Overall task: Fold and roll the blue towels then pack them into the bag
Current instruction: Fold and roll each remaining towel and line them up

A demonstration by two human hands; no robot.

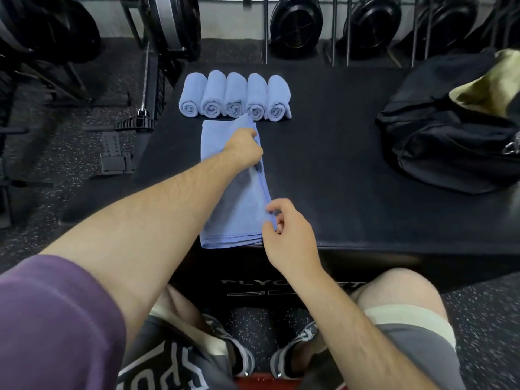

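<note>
On the far left, past the edge of the tabletop (337, 170), a cable handle (135, 121) hung on a chain above the speckled floor (64, 142), and a black strap (114, 154) lay flat on that floor. Big dark weight plates (295, 23) stood in a row by the back wall.

Five rolled blue towels (235, 95) lay side by side near the back left of the tabletop, touching one another, with their swirly ends facing the person. Just in front of them lay a folded blue towel (225, 218), long and flat, reaching to the near edge of the tabletop. Its far corner nearly met the rolls.

The left hand (244, 146) reached across the towel, and its arm covered part of the cloth. Its fingers were curled and pinched the right edge of the towel near the far end. The right hand (287, 232) was at the near right corner, with thumb and fingers pinching that same edge.

Far to the right, well apart from the towels, sat a black bag (439, 142) on the tabletop. It was open at the top, and something pale green (489, 85) showed inside. The tabletop between the towel and the bag was bare black.

Down low, the person's knees and shoes (239, 350) were by the front of the box.
</note>
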